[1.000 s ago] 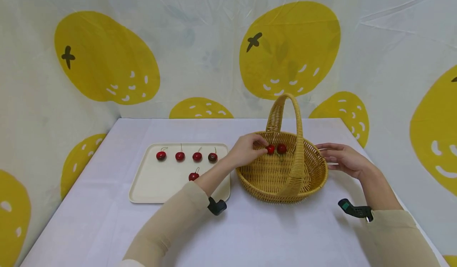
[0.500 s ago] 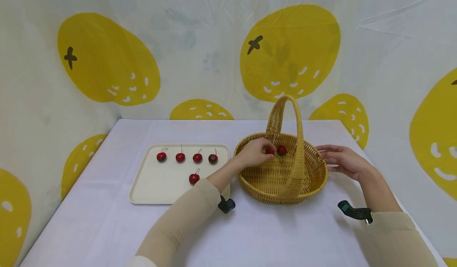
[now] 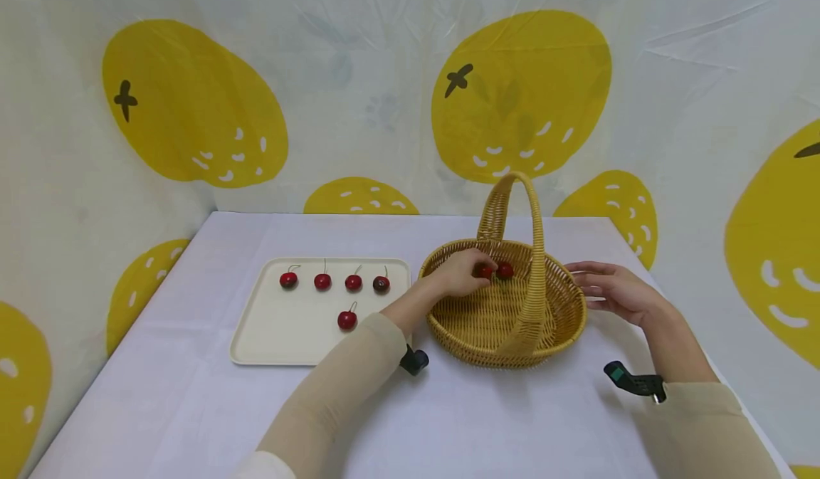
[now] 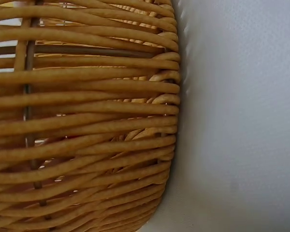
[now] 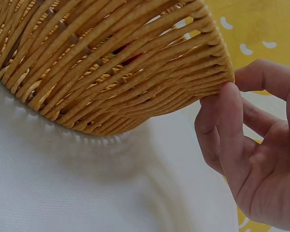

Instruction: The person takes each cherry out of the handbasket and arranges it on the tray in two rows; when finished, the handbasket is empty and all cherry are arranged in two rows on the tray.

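In the head view, my left hand (image 3: 463,274) reaches over the near-left side of the wicker basket (image 3: 493,322), thumb and fingertips pinching a red cherry (image 3: 485,272) low inside it. A second cherry (image 3: 505,270) lies just to the right of the held one. At the basket's right side is my right hand (image 3: 611,290), its fingers extended. The right wrist view has the thumb (image 5: 229,108) and a finger touching the edge of the basket (image 5: 111,87). Only the basket's woven wall (image 4: 87,116) and white cloth fill the left wrist view; the hand is hidden there.
Left of the basket stands a cream tray (image 3: 269,329). A row of stemmed cherries (image 3: 322,282) lies along its far side, and one more cherry (image 3: 347,320) sits nearer. The tall handle (image 3: 537,251) arches over the basket. White cloth (image 3: 160,393) covers the table.
My left hand has moved rightward and deeper into the basket with the cherry, close beside the other one. My right hand stays at the basket's rim.
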The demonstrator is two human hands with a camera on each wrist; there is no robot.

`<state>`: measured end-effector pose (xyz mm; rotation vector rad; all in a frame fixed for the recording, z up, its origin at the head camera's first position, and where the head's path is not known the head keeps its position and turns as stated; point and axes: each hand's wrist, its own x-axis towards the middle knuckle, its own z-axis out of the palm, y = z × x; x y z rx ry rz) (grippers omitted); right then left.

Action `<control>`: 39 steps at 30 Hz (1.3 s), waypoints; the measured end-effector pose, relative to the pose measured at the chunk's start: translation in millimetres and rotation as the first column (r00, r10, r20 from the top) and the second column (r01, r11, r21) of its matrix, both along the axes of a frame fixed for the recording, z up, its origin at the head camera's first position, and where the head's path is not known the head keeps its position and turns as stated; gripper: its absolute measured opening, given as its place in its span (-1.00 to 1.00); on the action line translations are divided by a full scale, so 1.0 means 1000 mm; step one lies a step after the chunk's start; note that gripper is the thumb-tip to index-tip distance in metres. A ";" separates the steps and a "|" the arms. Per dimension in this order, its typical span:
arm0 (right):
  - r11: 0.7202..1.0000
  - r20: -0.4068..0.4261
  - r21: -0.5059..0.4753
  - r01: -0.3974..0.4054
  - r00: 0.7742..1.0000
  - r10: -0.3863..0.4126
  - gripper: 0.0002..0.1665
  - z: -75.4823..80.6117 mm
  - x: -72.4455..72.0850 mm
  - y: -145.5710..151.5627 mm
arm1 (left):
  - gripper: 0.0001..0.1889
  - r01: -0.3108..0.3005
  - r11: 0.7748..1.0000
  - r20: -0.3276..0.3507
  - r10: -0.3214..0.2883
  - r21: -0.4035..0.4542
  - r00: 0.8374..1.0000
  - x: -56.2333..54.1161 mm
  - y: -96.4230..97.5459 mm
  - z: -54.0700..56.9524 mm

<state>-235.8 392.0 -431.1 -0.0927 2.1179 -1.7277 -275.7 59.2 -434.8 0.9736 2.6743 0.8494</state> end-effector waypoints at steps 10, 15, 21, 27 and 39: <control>1.000 -0.012 0.016 -0.008 1.000 0.008 -0.39 0.001 0.000 -0.001 | -0.63 0.028 0.996 -0.009 -0.029 -0.080 1.000 0.000 -0.001 -0.001; 1.000 -0.006 0.011 -0.003 1.000 0.004 -0.44 0.000 0.000 -0.001 | -0.62 0.021 0.994 -0.025 -0.023 -0.107 0.999 -0.001 0.000 -0.003; 1.000 -0.004 0.008 -0.007 1.000 0.007 -0.38 -0.001 0.000 -0.001 | -0.66 0.057 0.989 -0.049 -0.064 -0.136 0.997 -0.004 0.002 -0.007; 1.000 0.002 0.000 -0.003 1.000 0.003 -0.38 -0.001 0.000 -0.001 | -0.68 0.075 0.989 -0.011 -0.077 -0.131 0.997 -0.004 0.003 -0.009; 1.000 0.008 -0.010 -0.002 1.000 0.002 -0.39 0.000 0.002 -0.001 | -0.72 0.088 0.990 -0.048 -0.094 -0.112 0.994 -0.001 0.001 -0.006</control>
